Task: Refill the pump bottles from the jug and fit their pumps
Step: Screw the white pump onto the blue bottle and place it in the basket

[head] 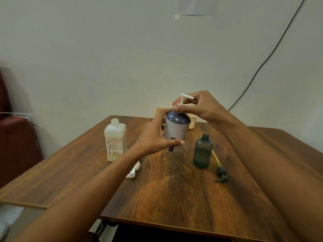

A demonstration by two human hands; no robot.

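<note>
Over the wooden table, our left hand wraps around the purple bottle while our right hand pinches the collar of its white pump at the neck. Left of our left hand stands the uncapped white jug, a loose white pump lying below our wrist; below our right hand stand the open green bottle and its dark pump, lying flat.

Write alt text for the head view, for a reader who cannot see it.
The left hand steadies a purple bottle on a wooden table while the right hand grips its white pump. To its left stands an uncapped white bottle; to its right, an open green bottle with a green pump lying beside it.
</note>
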